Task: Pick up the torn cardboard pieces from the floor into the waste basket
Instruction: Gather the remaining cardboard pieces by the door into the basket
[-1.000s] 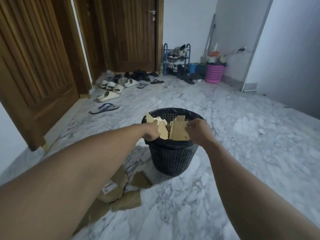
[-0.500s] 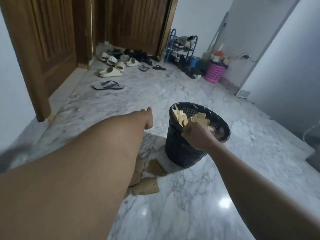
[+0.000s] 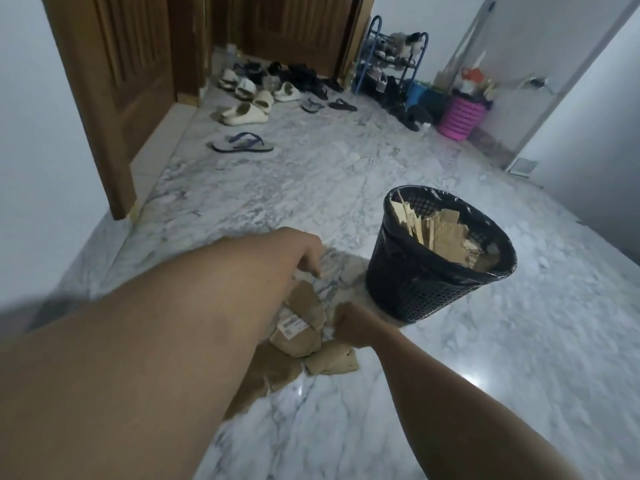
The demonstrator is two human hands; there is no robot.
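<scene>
A black mesh waste basket (image 3: 415, 292) with a black liner stands on the marble floor, with torn cardboard pieces (image 3: 446, 233) sticking up inside it. Several brown torn cardboard pieces (image 3: 332, 360) lie in a pile on the floor just left of the basket, one of them bearing a white label (image 3: 292, 325). My left hand (image 3: 304, 252) hangs over the far end of the pile, fingers loosely curled downward and holding nothing. At the pile's right edge, beside the basket's base, my right hand (image 3: 349, 323) is curled closed on the edge of a piece.
An open wooden door (image 3: 114, 81) stands at the left. Sandals (image 3: 242, 114) and a blue flip-flop (image 3: 242, 144) lie on the floor beyond. A shoe rack (image 3: 391, 60) and a pink basket (image 3: 460, 117) stand against the far wall. A white wall runs along the right.
Both hands left the basket rim and dropped to the floor pile. The cardboard they held now sits in the basket. The view swung left and down.
</scene>
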